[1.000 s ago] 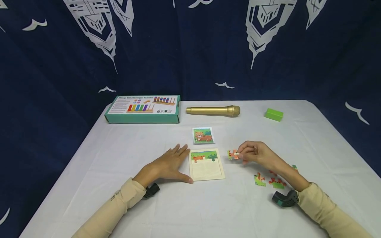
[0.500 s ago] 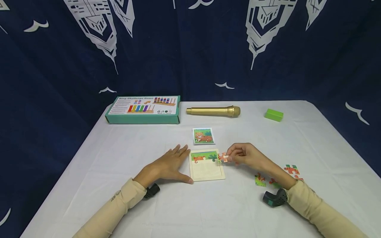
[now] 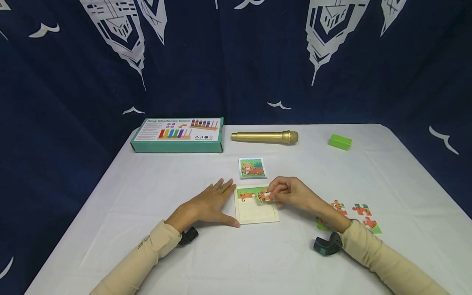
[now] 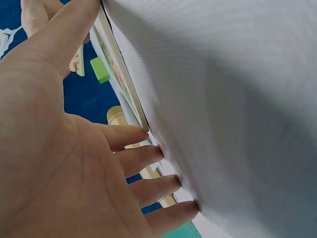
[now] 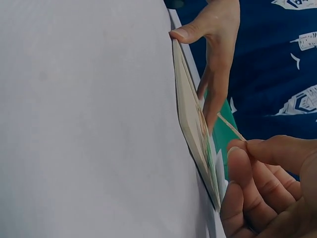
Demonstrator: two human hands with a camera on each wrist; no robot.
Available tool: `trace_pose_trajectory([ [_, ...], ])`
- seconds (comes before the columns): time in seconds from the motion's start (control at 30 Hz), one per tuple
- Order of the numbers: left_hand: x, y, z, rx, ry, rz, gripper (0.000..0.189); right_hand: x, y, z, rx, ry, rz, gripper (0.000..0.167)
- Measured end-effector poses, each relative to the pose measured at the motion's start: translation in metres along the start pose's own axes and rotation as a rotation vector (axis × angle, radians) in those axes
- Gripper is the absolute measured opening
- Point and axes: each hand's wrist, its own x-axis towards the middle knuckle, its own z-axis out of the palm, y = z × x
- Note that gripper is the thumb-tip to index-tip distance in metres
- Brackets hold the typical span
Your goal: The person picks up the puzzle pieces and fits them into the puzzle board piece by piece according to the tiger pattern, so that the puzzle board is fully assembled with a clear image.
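A pale wooden puzzle tray [image 3: 257, 215] lies flat on the white table, its top strip filled with green and orange picture pieces. My left hand [image 3: 206, 207] rests spread at the tray's left side, thumb at the lower left corner and fingertips near the upper one. My right hand [image 3: 295, 193] pinches an orange and green puzzle piece [image 3: 264, 195] between thumb and fingers, over the tray's upper right part. In the right wrist view the puzzle piece [image 5: 231, 126] shows edge-on, raised above the tray [image 5: 185, 104].
Loose puzzle pieces [image 3: 361, 209] lie on the right, some partly hidden by the right forearm. Behind the tray is a tiger picture card [image 3: 252, 168]. Farther back are a game box [image 3: 177, 146], a gold microphone [image 3: 263, 137] and a green block [image 3: 339, 142].
My right hand has carried the puzzle piece leftward, from beside the tray to over its upper right part. More loose pieces show behind the right forearm. My left hand has stayed in place.
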Motion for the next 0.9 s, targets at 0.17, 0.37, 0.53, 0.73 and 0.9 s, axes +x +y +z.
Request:
trace_pose_trajectory([
  [0.17,0.001,0.000,0.000,0.002,-0.003,0.000,0.114,0.004,0.000,0.006,0.017,-0.012,-0.013,0.016],
  [0.37,0.001,0.000,-0.001,-0.005,-0.006,-0.005,0.114,0.007,0.000,0.010,0.028,-0.024,-0.021,0.014],
  [0.53,0.001,0.000,0.000,0.005,-0.007,-0.007,0.114,0.011,-0.002,0.015,0.032,-0.037,-0.021,0.014],
  [0.73,0.001,-0.001,0.000,0.012,-0.009,-0.005,0.114,0.017,-0.006,0.024,-0.004,-0.040,-0.022,0.011],
  [0.9,0.002,-0.001,0.000,0.012,-0.010,-0.005,0.114,0.020,-0.009,0.033,-0.059,-0.035,-0.026,0.008],
])
